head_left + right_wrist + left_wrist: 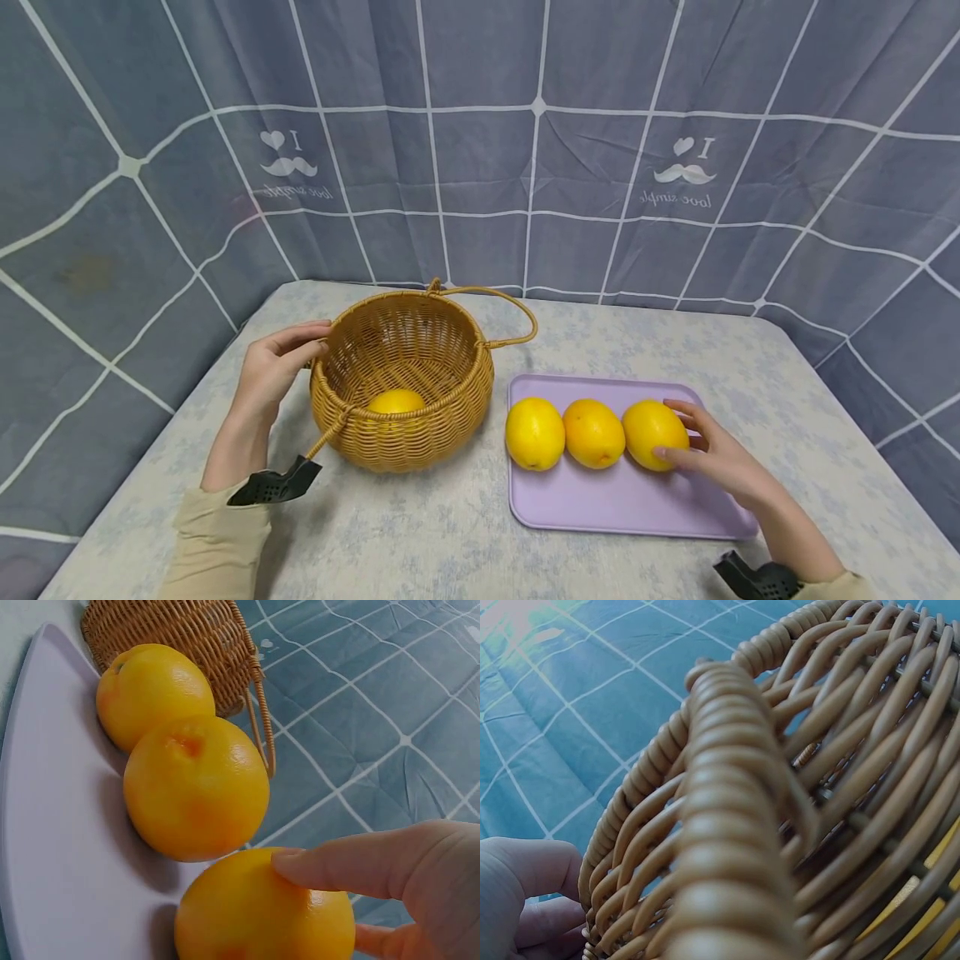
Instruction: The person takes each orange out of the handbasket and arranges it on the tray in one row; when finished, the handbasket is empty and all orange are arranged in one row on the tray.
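A round wicker basket (408, 433) with a loop handle stands on the table, and one yellow citrus fruit (396, 402) lies inside it. My left hand (322, 337) holds the basket's left rim between thumb and fingers; the left wrist view shows its fingers (532, 892) against the woven wall (735, 825). To the right, a lilac tray (600, 500) carries three yellow fruits in a row. My right hand (671, 431) grips the rightmost fruit (648, 429), thumb in front and fingers behind. In the right wrist view a fingertip (300, 862) presses on that fruit (255, 915).
The table (420, 542) has a pale mottled cloth, and grey-blue checked fabric hangs behind and on both sides. The middle fruit (593, 433) and left fruit (534, 433) sit close together on the tray, near the basket's wall. The basket handle (517, 321) leans back to the right.
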`<state>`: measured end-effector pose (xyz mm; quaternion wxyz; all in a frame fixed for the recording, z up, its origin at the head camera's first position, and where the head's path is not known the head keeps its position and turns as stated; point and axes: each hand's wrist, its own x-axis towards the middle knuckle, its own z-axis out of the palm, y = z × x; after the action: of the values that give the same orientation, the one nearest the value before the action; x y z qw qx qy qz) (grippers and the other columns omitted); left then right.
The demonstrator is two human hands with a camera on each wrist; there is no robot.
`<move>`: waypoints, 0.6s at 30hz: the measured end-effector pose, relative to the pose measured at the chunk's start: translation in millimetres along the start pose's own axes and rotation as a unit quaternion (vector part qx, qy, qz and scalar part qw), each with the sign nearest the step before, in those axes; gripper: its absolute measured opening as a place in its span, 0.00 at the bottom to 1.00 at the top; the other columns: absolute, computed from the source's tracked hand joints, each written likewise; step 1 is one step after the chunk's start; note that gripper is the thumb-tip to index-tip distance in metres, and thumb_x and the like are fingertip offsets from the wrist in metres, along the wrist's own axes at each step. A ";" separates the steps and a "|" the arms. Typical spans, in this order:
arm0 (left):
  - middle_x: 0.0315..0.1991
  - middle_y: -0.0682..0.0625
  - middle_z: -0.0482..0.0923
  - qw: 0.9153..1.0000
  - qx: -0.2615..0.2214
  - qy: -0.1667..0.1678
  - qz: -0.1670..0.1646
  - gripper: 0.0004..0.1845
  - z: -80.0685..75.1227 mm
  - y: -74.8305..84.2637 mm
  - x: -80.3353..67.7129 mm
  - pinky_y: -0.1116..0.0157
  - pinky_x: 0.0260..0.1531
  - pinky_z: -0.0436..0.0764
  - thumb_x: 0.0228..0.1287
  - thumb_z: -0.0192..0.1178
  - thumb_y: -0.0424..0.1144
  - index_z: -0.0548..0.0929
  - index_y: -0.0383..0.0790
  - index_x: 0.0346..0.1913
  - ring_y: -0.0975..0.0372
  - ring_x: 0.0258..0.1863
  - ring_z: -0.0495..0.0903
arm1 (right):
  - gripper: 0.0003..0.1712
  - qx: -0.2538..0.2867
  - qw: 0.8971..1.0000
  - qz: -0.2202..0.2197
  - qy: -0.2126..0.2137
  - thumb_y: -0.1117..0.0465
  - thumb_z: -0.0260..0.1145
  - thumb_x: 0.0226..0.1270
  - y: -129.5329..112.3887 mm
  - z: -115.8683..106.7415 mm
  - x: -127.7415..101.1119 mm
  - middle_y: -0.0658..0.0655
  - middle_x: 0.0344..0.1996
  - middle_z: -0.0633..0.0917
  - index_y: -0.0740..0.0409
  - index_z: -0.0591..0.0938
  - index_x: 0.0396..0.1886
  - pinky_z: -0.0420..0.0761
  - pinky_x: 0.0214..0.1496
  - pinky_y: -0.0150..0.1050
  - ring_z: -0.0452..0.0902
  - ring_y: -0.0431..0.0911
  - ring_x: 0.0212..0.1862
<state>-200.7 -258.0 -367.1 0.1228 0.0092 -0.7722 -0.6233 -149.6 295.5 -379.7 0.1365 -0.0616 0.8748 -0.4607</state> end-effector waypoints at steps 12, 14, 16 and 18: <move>0.54 0.54 0.76 1.000 0.017 0.002 0.002 0.18 6.5 22.4 -10.5 0.71 0.38 0.77 0.63 0.62 0.43 0.82 0.37 0.52 0.64 0.42 0.78 | 0.45 -0.047 0.999 0.005 -0.016 0.53 0.67 0.59 -3.3 -0.8 0.3 0.73 0.65 0.56 0.62 0.55 0.70 0.69 0.52 0.63 0.62 0.69 0.58; 0.52 0.56 0.77 1.000 0.015 0.001 -0.001 0.18 7.7 26.8 -12.1 0.73 0.37 0.76 0.63 0.61 0.40 0.81 0.34 0.53 0.66 0.41 0.78 | 0.46 -0.046 0.999 0.006 -0.015 0.53 0.68 0.59 -2.9 0.0 0.6 0.73 0.65 0.56 0.62 0.55 0.69 0.68 0.53 0.64 0.62 0.69 0.59; 0.51 0.59 0.76 0.999 0.038 -0.001 -0.004 0.19 9.8 34.8 -15.6 0.74 0.38 0.76 0.65 0.59 0.41 0.80 0.32 0.54 0.68 0.42 0.77 | 0.47 -0.041 0.999 0.009 -0.013 0.53 0.68 0.59 -2.0 0.7 1.0 0.72 0.66 0.55 0.62 0.53 0.70 0.68 0.53 0.63 0.62 0.69 0.59; 0.50 0.61 0.75 0.999 0.039 -0.004 -0.004 0.19 9.9 35.7 -16.0 0.75 0.38 0.76 0.65 0.59 0.41 0.79 0.31 0.54 0.68 0.42 0.77 | 0.47 -0.037 0.999 0.011 -0.013 0.53 0.68 0.59 -0.7 1.0 1.5 0.72 0.66 0.55 0.62 0.52 0.70 0.68 0.53 0.62 0.62 0.68 0.59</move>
<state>-182.2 -237.8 -337.4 0.1171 0.0147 -0.7961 -0.5935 -150.7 294.0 -379.9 0.1501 -0.0630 0.8899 -0.4261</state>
